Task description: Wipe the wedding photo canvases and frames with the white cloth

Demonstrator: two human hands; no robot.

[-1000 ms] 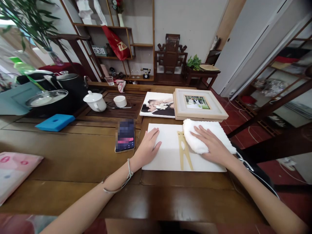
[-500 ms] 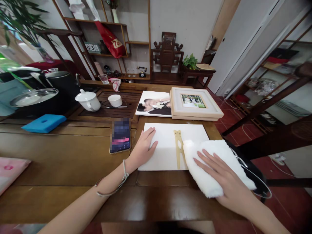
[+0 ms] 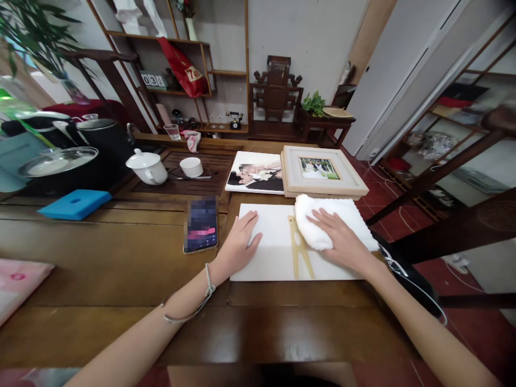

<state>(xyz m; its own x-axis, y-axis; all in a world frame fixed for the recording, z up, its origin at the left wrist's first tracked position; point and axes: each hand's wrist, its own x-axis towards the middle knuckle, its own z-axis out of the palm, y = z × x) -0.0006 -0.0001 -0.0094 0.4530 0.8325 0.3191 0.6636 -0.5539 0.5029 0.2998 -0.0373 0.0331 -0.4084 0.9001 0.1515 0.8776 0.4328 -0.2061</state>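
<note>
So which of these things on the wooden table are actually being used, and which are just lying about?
In use: fluffy white towel under the right hand; flat white rectangular board under the left hand; tan wooden prop lying on it.
Lying about: dark smartphone; blue foam block; white ceramic teapot; pale wood-framed photo; unframed photo print.

Wooden table (image 3: pixel 121 269) bears phone (image 3: pixel 200 224), white board (image 3: pixel 270 252), perhaps a cushion (image 3: pixel 16 279).

A head-worn camera looks forward and down over the wooden table (image 3: pixel 100 258). The white panel (image 3: pixel 274 242) lies close at twelve o'clock, the shelves (image 3: pixel 226 71) far at eleven.
</note>
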